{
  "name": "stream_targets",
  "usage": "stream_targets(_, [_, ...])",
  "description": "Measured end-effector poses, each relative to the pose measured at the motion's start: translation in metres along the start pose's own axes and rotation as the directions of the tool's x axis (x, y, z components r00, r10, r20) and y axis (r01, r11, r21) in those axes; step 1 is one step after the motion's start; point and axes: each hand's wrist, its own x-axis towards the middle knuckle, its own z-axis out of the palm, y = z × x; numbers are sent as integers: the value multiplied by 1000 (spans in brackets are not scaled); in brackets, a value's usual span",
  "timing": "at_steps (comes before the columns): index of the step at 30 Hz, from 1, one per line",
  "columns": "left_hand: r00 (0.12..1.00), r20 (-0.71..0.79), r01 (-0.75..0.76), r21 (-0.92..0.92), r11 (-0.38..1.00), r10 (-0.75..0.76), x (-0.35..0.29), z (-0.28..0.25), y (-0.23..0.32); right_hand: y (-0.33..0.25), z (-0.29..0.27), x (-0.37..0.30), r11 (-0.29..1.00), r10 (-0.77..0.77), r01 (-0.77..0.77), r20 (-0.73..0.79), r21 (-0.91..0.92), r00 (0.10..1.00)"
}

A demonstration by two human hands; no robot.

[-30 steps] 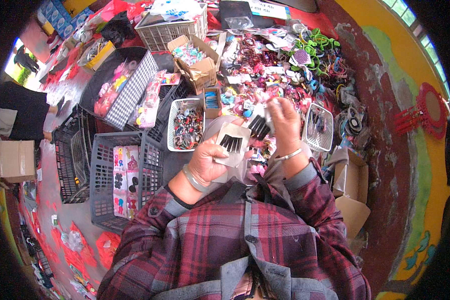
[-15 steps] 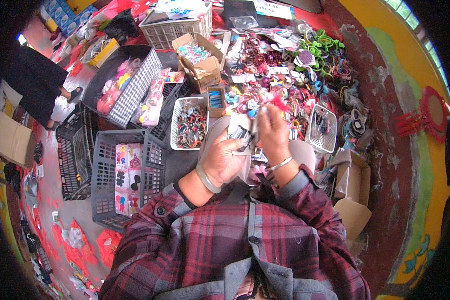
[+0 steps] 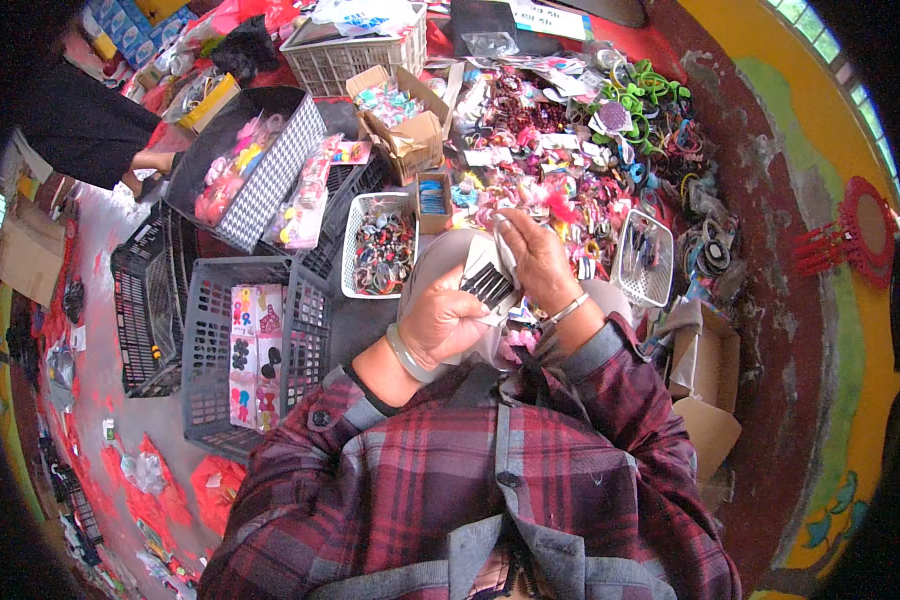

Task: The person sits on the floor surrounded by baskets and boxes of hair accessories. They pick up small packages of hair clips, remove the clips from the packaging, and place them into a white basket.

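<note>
My left hand [image 3: 440, 318] holds a white card of black hair clips [image 3: 488, 284] above my lap, its thumb lying across the card's lower left edge. Several dark clips sit side by side on the card. At the card's upper right is my right hand [image 3: 538, 262], its thumb and fingers pinched together. Something thin and pale seems to be between those fingertips, too small to make out. Beyond the hands lies a big heap of hair accessories [image 3: 530, 150] in many colours.
A white basket of hair ties [image 3: 382, 245] stands left of my knees; another white basket [image 3: 642, 258] is at the right. The grey crate [image 3: 205, 350] at left holds carded accessories. An opened cardboard box [image 3: 710, 350] lies right. A person's dark-clothed leg [image 3: 90, 125] shows far left.
My right hand has turned and drawn its fingers to the card's upper right edge. The card now faces up more, showing its clips. At far left the other person has shifted right.
</note>
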Motion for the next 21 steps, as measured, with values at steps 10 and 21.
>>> stream_targets(10, [999,-52,-8,158,987,16,8,-1,-3,-37,13,-23,865,-409,408,60,-291,911])
stream_targets(21, [975,86,-221,394,892,204,1,-7,14,-18,-12,11,923,-52,147,-263,356,964])
